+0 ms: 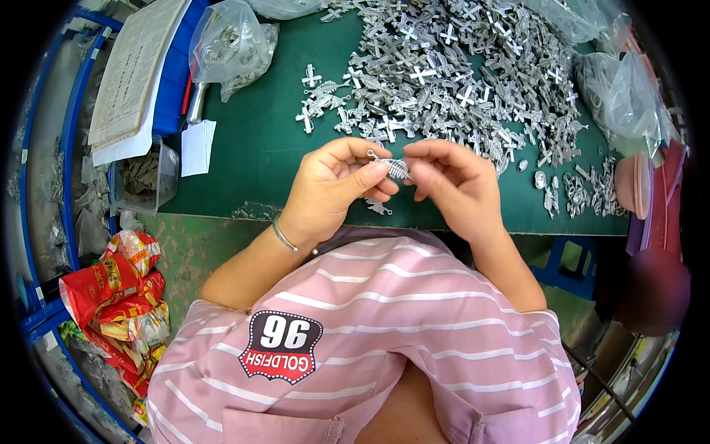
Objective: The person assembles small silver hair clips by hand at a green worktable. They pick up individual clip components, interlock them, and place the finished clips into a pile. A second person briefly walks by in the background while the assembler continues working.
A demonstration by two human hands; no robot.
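A small silvery fishbone-shaped metal pendant (398,169) is held up near the table's front edge, just in front of my chest. My left hand (329,185), with a bangle at its wrist, pinches it between thumb and fingers near the end with a small loop. From the other side, the thumb and fingertips of my right hand (467,189) close on its opposite end. Partly hidden below my left fingers lies another silvery piece (380,208). A few loose fishbone and cross pieces (323,95) lie beyond my left hand.
A large heap of grey metal crosses and pendants (451,74) covers the far table. Sorted small piles (580,194) and a pink cup (633,185) sit at right. At left are a bag of parts (233,48), a clear tub (145,176), papers (137,74) and a blue rack (66,148).
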